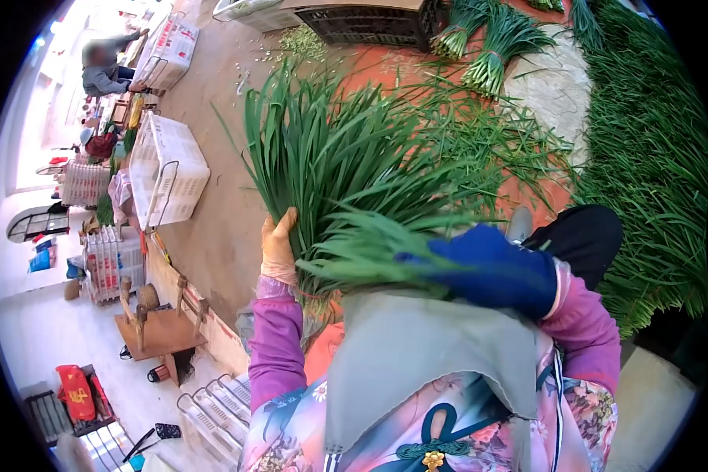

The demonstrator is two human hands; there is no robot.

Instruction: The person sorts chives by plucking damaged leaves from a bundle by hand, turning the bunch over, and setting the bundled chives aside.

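Note:
A thick bunch of long, flat green leaves that look like garlic chives (330, 149) fans out in front of me. My left hand (278, 248), in a tan rubber glove, is closed around the bunch near its lower end. Over the leaves on the right side is my right hand (484, 267) in a dark blue glove, smeared by motion. It appears closed on some blurred chive leaves (370, 250) bent across my lap; its fingertips are hard to see. A grey apron (433, 338) covers my lap below.
Loose leaves (480, 141) litter an orange sheet ahead. Tied bundles (492, 59) lie near a dark crate (370, 27). A large heap of chives (649, 173) fills the right. White baskets (169, 169) and an upturned wooden stool (161, 330) stand left. Another person (106, 75) works far left.

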